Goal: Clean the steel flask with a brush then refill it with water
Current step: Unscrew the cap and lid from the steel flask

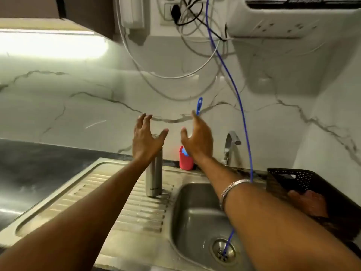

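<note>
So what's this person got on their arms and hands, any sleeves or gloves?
No sleeves or gloves show: both forearms are bare. The left hand wears nothing visible. Below the right hand, the forearm carries a plain silver bangle. No rings can be made out.

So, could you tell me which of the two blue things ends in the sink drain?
The thin blue hose hanging from the wall; the blue brush handle stands in the red holder.

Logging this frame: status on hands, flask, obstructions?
Left hand open above flask, right hand open by brush. Flask upright on drainboard. Blue hose hangs into sink.
</note>
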### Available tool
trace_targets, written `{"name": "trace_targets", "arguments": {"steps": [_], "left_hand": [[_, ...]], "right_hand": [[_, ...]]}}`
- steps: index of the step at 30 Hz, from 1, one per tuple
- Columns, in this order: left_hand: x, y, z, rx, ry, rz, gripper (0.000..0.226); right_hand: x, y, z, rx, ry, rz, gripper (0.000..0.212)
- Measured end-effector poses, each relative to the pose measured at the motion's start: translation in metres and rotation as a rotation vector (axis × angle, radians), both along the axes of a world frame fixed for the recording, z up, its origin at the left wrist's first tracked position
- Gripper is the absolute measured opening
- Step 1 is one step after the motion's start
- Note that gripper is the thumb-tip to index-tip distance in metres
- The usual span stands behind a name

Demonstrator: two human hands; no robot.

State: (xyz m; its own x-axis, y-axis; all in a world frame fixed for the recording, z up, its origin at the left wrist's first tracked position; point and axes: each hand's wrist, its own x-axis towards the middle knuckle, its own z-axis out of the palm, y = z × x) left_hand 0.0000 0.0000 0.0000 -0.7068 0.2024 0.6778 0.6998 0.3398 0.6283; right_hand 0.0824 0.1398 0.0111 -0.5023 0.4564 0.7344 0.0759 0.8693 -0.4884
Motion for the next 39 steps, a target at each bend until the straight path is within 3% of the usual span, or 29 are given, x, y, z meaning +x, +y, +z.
{"name": "trace_targets", "arguments": {"steps": [4,7,9,14,20,25,29,31,34,39], "left_hand": [[-0.017,-0.013,-0.031,0.02,-0.208,-0.006,0.083],[-0.031,-0.016,-0.048,0.058,-0.428,-0.165,0.074],[-0.033,-0.017,-0.051,0.016,-0.512,-0.242,0.063],[-0.027,-0.007,-0.05,-0.014,-0.446,-0.169,0.051],[0.008,0.018,-0.044,0.044,-0.448,-0.272,0.06],[0.063,0.058,-0.041,0.161,-0.564,-0.464,0.049],[0.103,0.086,-0.07,0.167,-0.693,-0.628,0.056],[0.11,0.093,-0.091,0.198,-0.748,-0.701,0.062],[0.11,0.098,-0.123,0.252,-0.825,-0.773,0.075],[0.088,0.105,-0.157,0.34,-0.86,-1.031,0.072]], "right_hand": [[-0.034,-0.038,-0.039,-0.248,-0.333,0.186,0.065],[-0.057,-0.042,-0.057,-0.505,-0.357,0.339,0.048],[-0.061,-0.042,-0.064,-0.54,-0.378,0.414,0.042],[-0.043,-0.042,-0.073,-0.543,-0.3,0.463,0.031],[0.011,-0.013,-0.075,-0.604,-0.134,0.549,0.036],[0.072,0.027,-0.087,-0.706,-0.311,0.562,0.05],[0.106,0.051,-0.129,-0.968,-0.263,0.512,0.058],[0.117,0.063,-0.148,-0.98,-0.324,0.529,0.062],[0.127,0.072,-0.169,-0.936,-0.445,0.529,0.054],[0.125,0.073,-0.181,-0.92,-0.551,0.604,0.036]]}}
